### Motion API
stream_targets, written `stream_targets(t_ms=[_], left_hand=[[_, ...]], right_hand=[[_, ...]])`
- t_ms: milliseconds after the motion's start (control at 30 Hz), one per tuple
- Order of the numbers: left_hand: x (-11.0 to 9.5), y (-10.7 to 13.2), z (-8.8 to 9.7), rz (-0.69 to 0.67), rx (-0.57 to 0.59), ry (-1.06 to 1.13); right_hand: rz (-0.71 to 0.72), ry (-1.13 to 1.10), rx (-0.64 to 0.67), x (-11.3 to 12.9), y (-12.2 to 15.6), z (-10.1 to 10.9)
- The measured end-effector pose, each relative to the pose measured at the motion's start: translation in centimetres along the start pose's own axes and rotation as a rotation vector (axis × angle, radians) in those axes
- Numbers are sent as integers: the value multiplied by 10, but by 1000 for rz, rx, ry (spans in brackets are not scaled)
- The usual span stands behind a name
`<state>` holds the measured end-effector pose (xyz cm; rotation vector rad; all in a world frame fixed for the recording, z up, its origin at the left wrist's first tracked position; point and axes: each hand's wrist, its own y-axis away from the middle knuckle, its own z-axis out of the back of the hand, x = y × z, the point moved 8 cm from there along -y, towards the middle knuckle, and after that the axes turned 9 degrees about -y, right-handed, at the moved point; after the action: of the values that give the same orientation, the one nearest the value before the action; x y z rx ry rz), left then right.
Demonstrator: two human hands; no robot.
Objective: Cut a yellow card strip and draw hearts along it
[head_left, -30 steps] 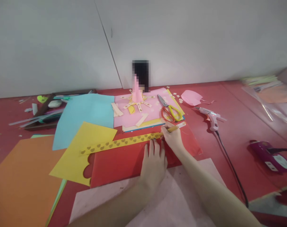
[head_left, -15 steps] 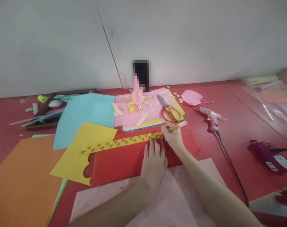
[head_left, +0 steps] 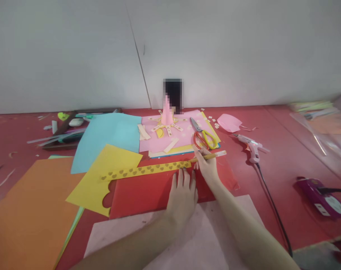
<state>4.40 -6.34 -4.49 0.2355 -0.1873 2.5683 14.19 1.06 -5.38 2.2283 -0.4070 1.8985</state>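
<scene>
A long yellow paper strip marked with rows of brownish-gold hearts lies across a red sheet. My left hand rests flat on the red sheet, its fingers spread and their tips at the strip's lower edge near the right end. In my right hand is a gold pen, held in a writing grip. The pen slants, its point low at the right end of the strip and its pale rear end out to the right. Left of the red sheet, a yellow sheet with a scalloped cutout lies under the strip's other end.
Scissors lie on stacked paper beyond my hands, beside a pink paper cone. To the right are a corded glue gun and a purple power strip. Blue and orange sheets cover the left.
The pen has shifted from over the strip's hearts to its right end, with my right hand slightly farther right. My left hand stays in place; the view has tilted slightly.
</scene>
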Motion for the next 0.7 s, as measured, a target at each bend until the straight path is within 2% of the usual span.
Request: stream_targets(t_ms=[267,400,500,700], left_hand=[[0,0,2,-6,-1,-14],[1,-1,1,4,-13,4],[2,-1,1,12,-20,28],[0,0,2,27,-22,26]], right_hand=[[7,58,5,2,1,-2],[49,158,-4,4,0,-1],[78,245,28,6,0,-3],[47,270,68,3,1,-7]])
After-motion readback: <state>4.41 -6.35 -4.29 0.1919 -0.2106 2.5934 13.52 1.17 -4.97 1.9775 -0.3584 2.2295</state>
